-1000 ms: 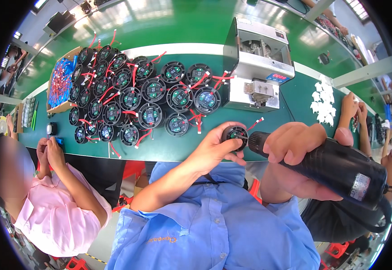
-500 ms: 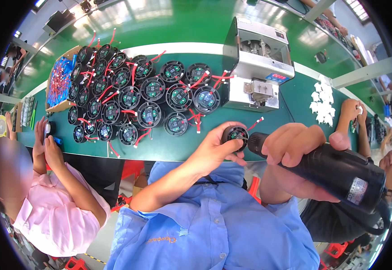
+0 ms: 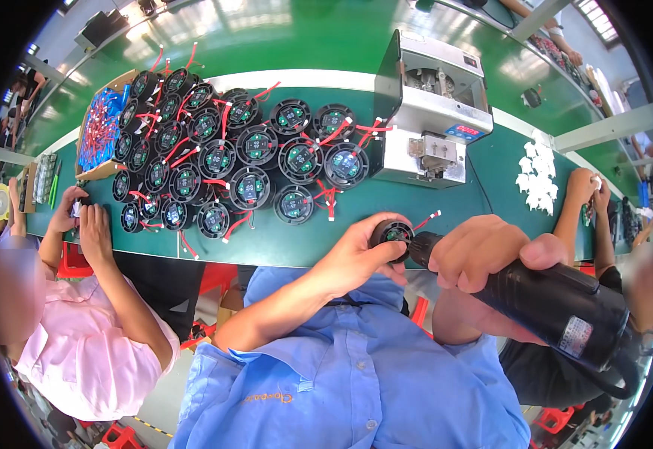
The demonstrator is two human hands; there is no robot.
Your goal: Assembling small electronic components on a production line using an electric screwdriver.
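Note:
My left hand (image 3: 364, 247) grips a round black housing (image 3: 389, 233) with a circuit board inside, at the table's front edge. A red wire with a white plug (image 3: 428, 218) sticks out from its right side. In my right hand (image 3: 484, 258) is a thick black electric screwdriver (image 3: 559, 299), held almost level. Its nose (image 3: 422, 248) is at the housing's right side, close to my left thumb; the bit's tip is hard to make out. Several like black housings (image 3: 251, 187) with green boards and red wires stand packed together at the left and middle of the table.
A grey screw-feeding machine (image 3: 435, 112) stands behind my right hand. White plastic parts (image 3: 538, 176) lie in a pile farther right. At the far left, a cardboard box (image 3: 81, 161) holds blue wired parts. A person in a pink shirt (image 3: 94, 352) sits at my left; another's arms reach in at the right.
The screwdriver has shifted slightly left and down, its nose nearer the housing. My left hand has stayed almost still. The hands of the person at the left have moved.

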